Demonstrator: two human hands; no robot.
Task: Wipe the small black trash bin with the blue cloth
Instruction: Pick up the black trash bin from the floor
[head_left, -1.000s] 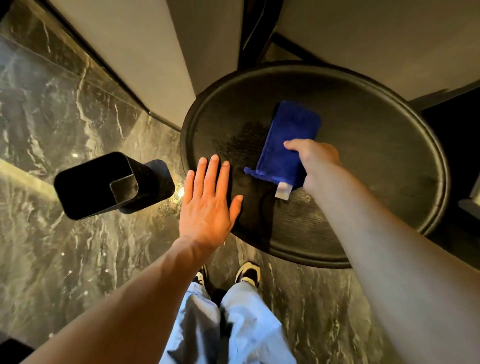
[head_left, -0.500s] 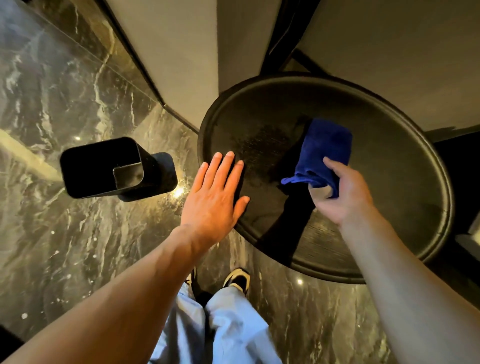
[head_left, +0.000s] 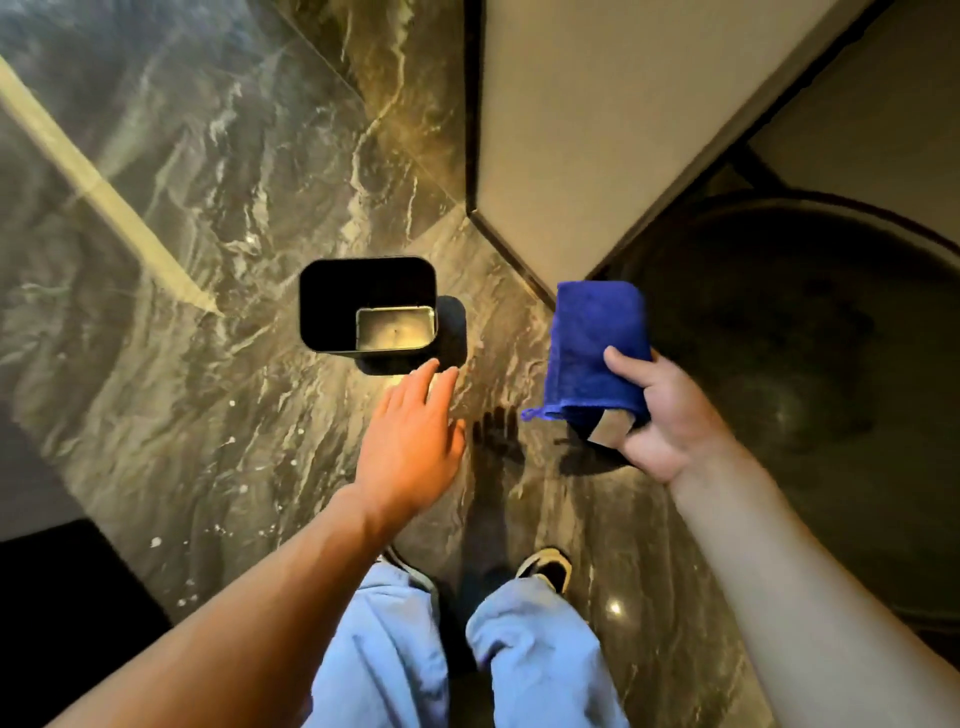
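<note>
No legible text, brand, number or sign anywhere in view. The blue cloth (head_left: 592, 348) carries a small pale tag (head_left: 608, 431) at its lower edge, held in the right hand (head_left: 660, 415); the tag's face shows no readable print. The black trash bin (head_left: 366, 306) bears no visible marking.

Both forearms are bare from the edge of the picture to the wrist, with no sleeve, watch, ring or band in sight. The left hand (head_left: 413, 441) and the right hand (head_left: 662, 415) wear no gloves. The legs are clad in loose, pale blue trousers (head_left: 540, 660) with soft folds at the knees. Below them show two shoes: the right shoe (head_left: 548, 566) is dark with a white rim at the toe, the left shoe (head_left: 408, 569) mostly hidden beneath the trouser leg
</note>
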